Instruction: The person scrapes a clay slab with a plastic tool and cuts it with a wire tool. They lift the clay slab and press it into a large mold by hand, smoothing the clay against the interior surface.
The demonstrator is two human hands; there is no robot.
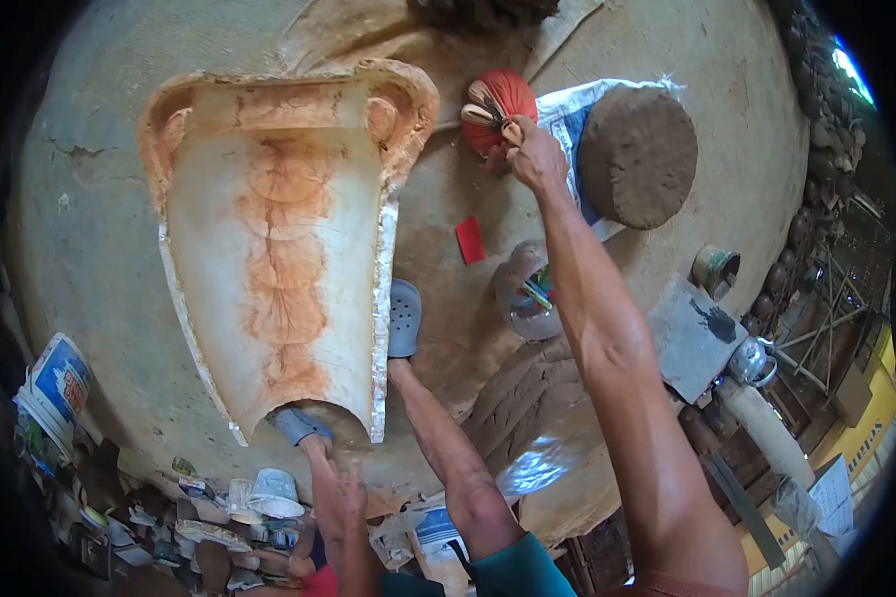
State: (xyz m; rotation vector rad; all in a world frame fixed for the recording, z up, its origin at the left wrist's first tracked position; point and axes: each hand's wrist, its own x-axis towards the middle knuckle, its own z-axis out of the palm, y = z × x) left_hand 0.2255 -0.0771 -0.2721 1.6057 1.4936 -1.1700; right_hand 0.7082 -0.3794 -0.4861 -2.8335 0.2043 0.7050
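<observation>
My right hand [538, 157] is closed on the gathered neck of a red cloth bundle [511, 92]. The bundle is round, with its tied folds showing between and beside my fingers. Low in the view, my left hand [351, 493] overlaps my shin, its fingers loosely extended and nothing visible in them. A large plaster mould [201, 224] lies in front of me, hollow side up, with orange clay stains down its middle. To the right of the bundle, a thick round slab of dark clay [639, 159] rests on a white and blue sack [575, 109].
A small red rectangular piece [469, 241] lies on the floor beside a clear tub [526, 298] of small tools. Dark clay [538, 408] is heaped near my leg. Buckets [58, 383] and clutter line the left; a kettle [752, 361] and a grey board [695, 336] are at right.
</observation>
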